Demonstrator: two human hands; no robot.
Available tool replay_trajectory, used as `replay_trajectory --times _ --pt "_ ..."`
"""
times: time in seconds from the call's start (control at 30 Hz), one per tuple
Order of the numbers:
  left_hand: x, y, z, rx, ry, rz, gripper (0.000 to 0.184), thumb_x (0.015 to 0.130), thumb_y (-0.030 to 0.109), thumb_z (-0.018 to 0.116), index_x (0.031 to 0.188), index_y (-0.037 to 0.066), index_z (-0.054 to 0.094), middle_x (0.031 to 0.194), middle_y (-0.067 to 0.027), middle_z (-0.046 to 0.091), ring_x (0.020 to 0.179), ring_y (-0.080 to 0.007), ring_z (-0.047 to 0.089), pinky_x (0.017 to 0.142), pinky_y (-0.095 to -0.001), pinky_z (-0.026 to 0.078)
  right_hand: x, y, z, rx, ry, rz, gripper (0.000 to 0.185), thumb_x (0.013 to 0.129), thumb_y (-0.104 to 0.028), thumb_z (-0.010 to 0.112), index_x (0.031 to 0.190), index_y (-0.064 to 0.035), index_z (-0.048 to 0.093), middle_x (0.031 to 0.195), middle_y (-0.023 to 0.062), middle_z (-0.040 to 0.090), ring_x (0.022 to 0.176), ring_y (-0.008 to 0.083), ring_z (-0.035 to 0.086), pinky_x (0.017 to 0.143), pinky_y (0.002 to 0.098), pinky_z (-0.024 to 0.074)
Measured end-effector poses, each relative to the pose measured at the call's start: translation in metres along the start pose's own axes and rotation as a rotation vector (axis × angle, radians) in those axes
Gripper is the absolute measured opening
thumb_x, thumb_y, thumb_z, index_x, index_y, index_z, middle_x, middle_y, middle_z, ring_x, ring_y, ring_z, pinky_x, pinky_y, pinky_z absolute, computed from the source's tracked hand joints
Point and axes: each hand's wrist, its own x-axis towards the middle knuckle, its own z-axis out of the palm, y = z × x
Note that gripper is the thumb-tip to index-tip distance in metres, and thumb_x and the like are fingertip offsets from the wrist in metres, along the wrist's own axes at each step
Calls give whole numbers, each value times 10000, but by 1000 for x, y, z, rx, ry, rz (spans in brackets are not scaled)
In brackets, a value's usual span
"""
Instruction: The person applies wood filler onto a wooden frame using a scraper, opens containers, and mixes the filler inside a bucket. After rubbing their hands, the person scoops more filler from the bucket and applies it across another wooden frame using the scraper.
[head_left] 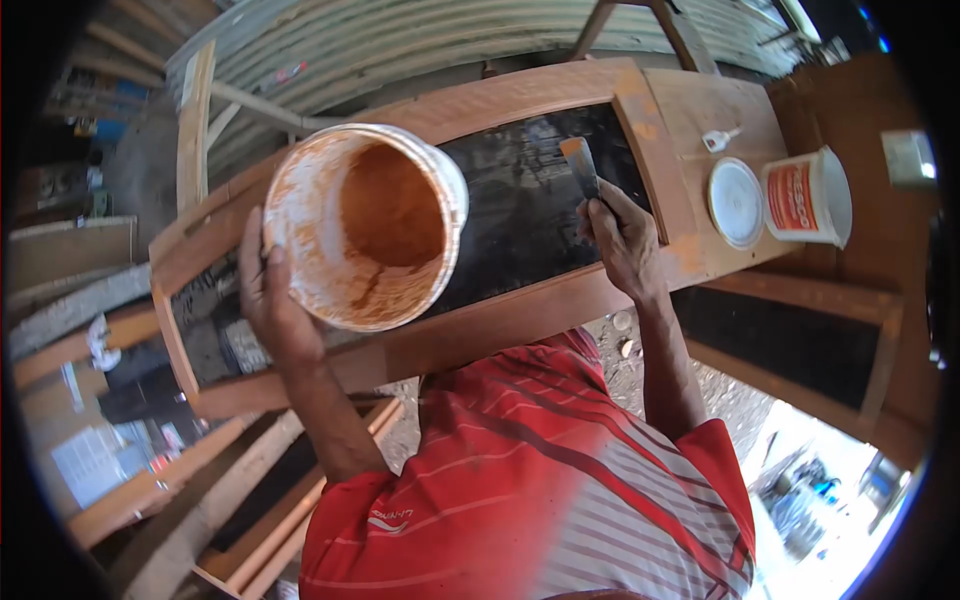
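Observation:
My left hand [280, 300] grips the rim and side of a white plastic bucket [452, 195], tilted so that its mouth faces me. Orange-brown paste [392, 208] lies at the bottom, with smears of it over the inner wall. In my right hand [628, 238] is a putty knife [580, 168], its blade pointing up and away, with orange paste at the tip. Both hands are over a wooden door frame [490, 335] with a dark glass-like panel [510, 215]. The bucket hides part of that panel.
On the board at the right lie a round white lid [736, 203], a small white-handled tool [720, 138] and a white tub with a red label [838, 200]. Another framed dark panel [790, 335] stands below right. Timber pieces [215, 495] lie at the lower left. Corrugated metal sheeting [450, 35] runs behind.

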Motion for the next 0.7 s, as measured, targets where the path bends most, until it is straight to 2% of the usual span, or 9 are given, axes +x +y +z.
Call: replay_trajectory --times 0.13,0.17,0.27,0.3,0.4,0.43,0.53,0.63,0.7 --pt "-10 29 -68 184 244 47 519 1040 101 564 1514 -81 456 1465 -210 567 1303 -271 591 1123 -404 475 37 -4 34 -70 -121 -90 379 1072 -131 531 1415 9 610 974 66 678 880 126 668 769 288 585" --pt "-7 31 -94 204 276 51 519 1039 107 572 1505 -91 458 1465 -224 565 1312 -285 588 1126 -413 473 45 -7 45 -55 -135 -65 382 1053 -112 550 1412 -1 617 985 99 676 894 133 659 776 304 569" --pt "-4 31 -158 194 406 8 531 1045 133 577 1520 -70 453 1471 -236 563 1294 -304 610 1115 -434 499 73 -6 73 -270 -200 -144 401 1024 -86 575 1415 -8 615 975 144 671 877 152 658 784 345 548" --pt "-4 27 -164 172 399 6 532 1048 140 576 1523 -64 452 1470 -234 565 1290 -302 613 1110 -434 506 79 -10 85 -298 -162 -166 418 986 -55 596 1401 -15 624 947 184 667 877 232 677 785 382 529" --pt "-2 29 -174 124 398 -2 536 1056 162 573 1531 -51 448 1468 -232 567 1285 -295 618 1099 -432 519 102 -9 110 -585 -164 -420 422 967 -35 593 1387 -20 634 958 194 686 874 332 661 791 409 530" --pt "-1 32 -168 135 407 -5 538 1059 170 572 1533 -49 446 1468 -232 566 1288 -293 616 1099 -429 519 106 -8 120 -602 -153 -437 430 949 -16 596 1375 -47 646 991 197 688 888 380 648 788 439 536" --pt "3 30 -173 174 393 -4 542 1079 221 542 1538 -45 436 1476 -234 554 1302 -294 607 1103 -431 513 111 0 136 -757 -131 -509 456 952 -29 596 1404 -81 628 1024 182 681 911 372 671 803 465 551" --pt "3 31 -170 193 394 -13 557 1080 254 535 1540 -42 430 1481 -238 546 1307 -301 602 1104 -436 509 99 -2 146 -1091 -199 -341 471 965 -67 601 1434 -109 605 1048 173 674 975 373 692 821 468 566" --pt "6 31 -171 198 376 -8 566 1078 269 536 1540 -39 429 1484 -241 540 1312 -306 598 1105 -439 505 97 -19 147 -1082 -209 -315 483 966 -86 604 1448 -120 591 1039 172 671 967 378 698 826 472 569"
